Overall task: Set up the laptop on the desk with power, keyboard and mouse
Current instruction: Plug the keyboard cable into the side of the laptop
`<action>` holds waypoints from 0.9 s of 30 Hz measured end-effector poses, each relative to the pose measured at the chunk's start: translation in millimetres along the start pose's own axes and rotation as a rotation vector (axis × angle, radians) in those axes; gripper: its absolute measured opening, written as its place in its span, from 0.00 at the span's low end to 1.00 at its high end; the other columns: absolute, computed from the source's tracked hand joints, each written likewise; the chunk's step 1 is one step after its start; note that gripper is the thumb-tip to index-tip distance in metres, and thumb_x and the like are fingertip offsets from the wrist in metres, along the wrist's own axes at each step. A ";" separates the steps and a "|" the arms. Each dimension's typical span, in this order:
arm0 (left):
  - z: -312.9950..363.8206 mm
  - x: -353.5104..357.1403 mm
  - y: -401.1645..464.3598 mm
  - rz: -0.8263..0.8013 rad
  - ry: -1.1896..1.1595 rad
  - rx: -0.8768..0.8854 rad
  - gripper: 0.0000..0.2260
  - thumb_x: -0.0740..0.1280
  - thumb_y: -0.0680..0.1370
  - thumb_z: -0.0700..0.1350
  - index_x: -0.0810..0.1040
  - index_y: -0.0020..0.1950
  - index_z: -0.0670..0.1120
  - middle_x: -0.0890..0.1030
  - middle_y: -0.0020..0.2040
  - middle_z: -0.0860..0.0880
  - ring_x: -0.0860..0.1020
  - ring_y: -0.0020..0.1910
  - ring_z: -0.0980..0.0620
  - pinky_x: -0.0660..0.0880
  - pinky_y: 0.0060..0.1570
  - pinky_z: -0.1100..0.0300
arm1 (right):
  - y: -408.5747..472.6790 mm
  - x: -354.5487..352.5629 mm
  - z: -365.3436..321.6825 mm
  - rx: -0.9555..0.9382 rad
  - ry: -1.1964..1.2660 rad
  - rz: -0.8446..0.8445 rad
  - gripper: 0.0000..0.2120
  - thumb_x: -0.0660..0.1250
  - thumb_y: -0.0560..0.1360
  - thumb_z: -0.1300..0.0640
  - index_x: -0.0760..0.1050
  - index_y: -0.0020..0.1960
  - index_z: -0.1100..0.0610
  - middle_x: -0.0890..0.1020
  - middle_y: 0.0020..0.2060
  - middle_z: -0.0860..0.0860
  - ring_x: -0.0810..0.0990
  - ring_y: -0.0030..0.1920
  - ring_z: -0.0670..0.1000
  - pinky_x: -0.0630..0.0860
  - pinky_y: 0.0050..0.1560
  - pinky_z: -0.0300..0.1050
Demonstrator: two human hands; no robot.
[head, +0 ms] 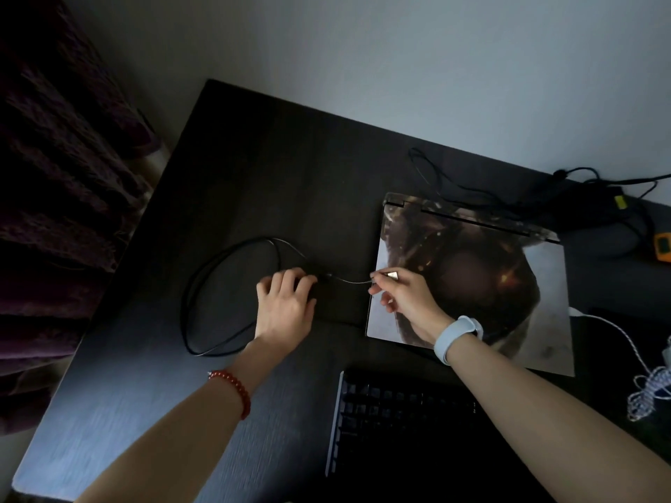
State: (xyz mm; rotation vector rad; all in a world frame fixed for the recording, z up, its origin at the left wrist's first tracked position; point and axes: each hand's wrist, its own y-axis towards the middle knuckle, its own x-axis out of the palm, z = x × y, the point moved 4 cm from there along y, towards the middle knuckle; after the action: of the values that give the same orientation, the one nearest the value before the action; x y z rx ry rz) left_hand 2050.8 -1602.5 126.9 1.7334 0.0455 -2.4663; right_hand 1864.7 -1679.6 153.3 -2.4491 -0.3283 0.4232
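A closed laptop (483, 270) with a picture on its lid lies on the dark desk (254, 168) at the right. My left hand (285, 306) rests over a dark mouse (308, 285) to the left of the laptop. The mouse's black cable (203, 277) loops across the desk to the left. My right hand (406, 303) pinches the cable's silver USB plug (391, 274) over the laptop's left edge. A black keyboard (395, 422) lies at the front, below the laptop.
Black power cables (508, 197) lie tangled at the desk's back right by the wall. A white braided cable (650, 386) coils at the right edge. An orange object (662, 248) sits at the far right. A dark fabric piece (54, 212) stands left of the desk.
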 end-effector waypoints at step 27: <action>8.4 25.6 69.5 -0.214 -0.279 0.178 0.22 0.59 0.76 0.59 0.68 0.59 0.42 0.82 0.37 0.46 0.80 0.37 0.44 0.66 0.52 0.54 | 32.6 -9.4 -18.9 -0.395 -0.897 0.535 0.15 0.60 0.75 0.62 0.72 0.61 0.60 0.72 0.63 0.59 0.67 0.66 0.59 0.65 0.65 0.59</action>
State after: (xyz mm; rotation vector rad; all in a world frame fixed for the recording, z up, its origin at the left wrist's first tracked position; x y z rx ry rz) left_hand 2042.7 -1674.4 109.1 1.4951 -0.0167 -2.9287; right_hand 1867.4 -1718.1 149.4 -2.5458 -0.1030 1.8478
